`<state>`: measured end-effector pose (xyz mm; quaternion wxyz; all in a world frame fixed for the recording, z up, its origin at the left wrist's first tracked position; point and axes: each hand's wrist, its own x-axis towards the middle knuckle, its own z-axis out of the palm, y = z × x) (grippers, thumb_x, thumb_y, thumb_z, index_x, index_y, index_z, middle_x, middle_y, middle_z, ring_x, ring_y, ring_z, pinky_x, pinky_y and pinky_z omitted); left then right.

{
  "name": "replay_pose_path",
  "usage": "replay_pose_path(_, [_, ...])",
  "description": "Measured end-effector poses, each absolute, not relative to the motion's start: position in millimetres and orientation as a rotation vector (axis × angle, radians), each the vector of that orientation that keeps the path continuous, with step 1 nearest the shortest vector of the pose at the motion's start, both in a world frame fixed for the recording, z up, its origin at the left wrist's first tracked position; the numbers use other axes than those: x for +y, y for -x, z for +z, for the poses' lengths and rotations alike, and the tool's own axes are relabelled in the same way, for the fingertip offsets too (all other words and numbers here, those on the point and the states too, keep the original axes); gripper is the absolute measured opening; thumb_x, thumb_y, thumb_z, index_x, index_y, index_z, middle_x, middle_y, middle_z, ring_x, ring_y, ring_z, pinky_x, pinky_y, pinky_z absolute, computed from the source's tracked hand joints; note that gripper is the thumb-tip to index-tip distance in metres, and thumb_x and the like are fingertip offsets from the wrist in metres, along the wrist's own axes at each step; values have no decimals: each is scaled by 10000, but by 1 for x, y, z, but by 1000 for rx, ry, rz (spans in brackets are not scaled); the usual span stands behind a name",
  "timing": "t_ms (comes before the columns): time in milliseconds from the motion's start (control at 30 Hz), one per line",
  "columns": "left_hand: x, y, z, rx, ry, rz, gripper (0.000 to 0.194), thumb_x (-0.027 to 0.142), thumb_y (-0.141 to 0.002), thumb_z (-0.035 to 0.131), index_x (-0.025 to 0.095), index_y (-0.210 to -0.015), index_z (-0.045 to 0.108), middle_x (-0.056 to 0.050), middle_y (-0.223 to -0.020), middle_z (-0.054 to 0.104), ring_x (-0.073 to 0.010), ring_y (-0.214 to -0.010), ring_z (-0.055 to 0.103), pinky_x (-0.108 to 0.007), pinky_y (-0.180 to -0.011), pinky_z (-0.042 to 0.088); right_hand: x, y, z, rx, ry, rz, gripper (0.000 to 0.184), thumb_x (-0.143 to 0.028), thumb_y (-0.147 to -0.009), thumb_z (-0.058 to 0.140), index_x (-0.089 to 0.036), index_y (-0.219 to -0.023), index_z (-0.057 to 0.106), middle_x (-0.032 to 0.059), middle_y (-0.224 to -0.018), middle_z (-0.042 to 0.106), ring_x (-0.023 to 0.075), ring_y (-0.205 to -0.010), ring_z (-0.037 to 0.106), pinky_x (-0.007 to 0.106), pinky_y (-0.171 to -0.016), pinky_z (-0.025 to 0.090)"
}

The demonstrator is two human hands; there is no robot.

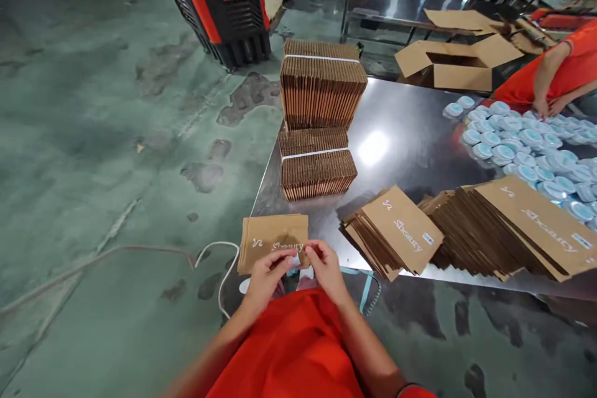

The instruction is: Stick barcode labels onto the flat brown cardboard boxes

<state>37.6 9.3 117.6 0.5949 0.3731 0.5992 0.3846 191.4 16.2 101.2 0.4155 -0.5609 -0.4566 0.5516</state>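
Note:
My left hand pinches a small whitish piece, likely a sticker, between thumb and fingertips. Close beside it, my right hand has its thumb and fingers pressed together; anything between them is too small to make out. Both hands are just above the near edge of a flat folded carton printed with white lettering, at the table's left corner. To the right, a fanned pile of flat cartons leans over, its top one bearing a small white-and-blue label.
On the metal table stand two strapped carton bundles. A longer carton row lies right, near many round white-and-blue packs and a co-worker's hands. An open box sits behind; a cable hangs left.

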Motion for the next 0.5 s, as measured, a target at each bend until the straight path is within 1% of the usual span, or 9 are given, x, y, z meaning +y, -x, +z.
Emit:
replay_pose_path(67, [8,-37,117,1370,-864,922,236,321,-638,651,179,-820,698,-65,-890,731,-244,-882,648,-362,-834,498,15,-176,105,-1143,1333,1492,242,-400,-792,594,-190,-908,630,9,-771,611,142,-681,553,248,-627,448])
replay_pose_path(100, [7,-36,116,1363,-856,943,245,315,-639,654,184,-844,685,-59,-887,727,-241,-880,649,-364,-835,499,15,-172,107,-1148,1315,1510,228,-383,-777,612,-191,-899,634,-4,-740,597,132,-651,538,240,-606,437])
replay_pose_path(200, [4,-33,113,1400,-823,999,319,309,-649,668,197,-947,653,-60,-974,711,-239,-944,640,-366,-860,492,15,-170,111,-1177,1298,1516,167,-341,-765,617,-194,-841,641,-21,-684,566,118,-613,505,228,-580,414])
replay_pose_path(267, [3,-31,110,1460,-824,1001,272,327,-645,680,186,-878,666,-84,-1069,684,-255,-1023,613,-368,-893,473,16,-170,113,-1171,1312,1503,147,-327,-757,617,-196,-821,637,-20,-688,562,119,-619,501,229,-588,414])
replay_pose_path(367, [3,-29,105,1497,-857,979,177,345,-645,680,175,-687,657,-104,-1141,652,-276,-1087,574,-358,-906,447,17,-167,113,-1111,1345,1491,162,-320,-730,634,-199,-836,618,-21,-702,557,120,-618,497,231,-589,421])
replay_pose_path(433, [3,-29,103,1502,-892,969,181,354,-658,667,177,-643,636,-94,-1070,671,-256,-1005,595,-336,-852,453,16,-165,112,-1092,1352,1507,155,-329,-731,633,-197,-806,602,-23,-689,549,118,-607,492,228,-577,419])
replay_pose_path(500, [2,-29,102,1526,-930,940,206,379,-683,641,181,-632,616,-57,-861,680,-211,-816,602,-300,-733,455,14,-164,112,-1098,1350,1514,152,-339,-747,621,-193,-737,581,-26,-662,537,116,-598,490,225,-567,415])
